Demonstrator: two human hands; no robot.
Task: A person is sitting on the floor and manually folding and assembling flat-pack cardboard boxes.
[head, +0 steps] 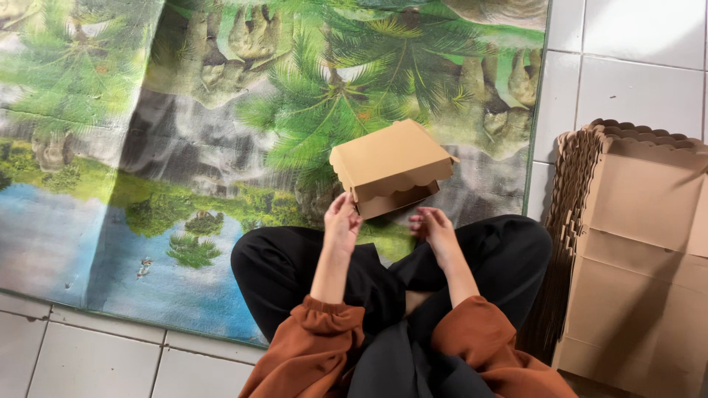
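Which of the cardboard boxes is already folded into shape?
The closed brown box on the mat in front of the knees, touched by the left hand. The others lie flat, unfolded, in the stack at the right.

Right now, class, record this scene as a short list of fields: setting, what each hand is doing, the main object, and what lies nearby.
Setting: person seated cross-legged on a landscape-print mat over a white tiled floor
Left hand: fingers touching the near corner of a folded brown cardboard box
Right hand: open, just below the box; contact unclear
Box state: assembled, scalloped lid closed
Nearby: stack of flat cardboard blanks at the person's right
Clothing: rust-brown sleeves, black trousers
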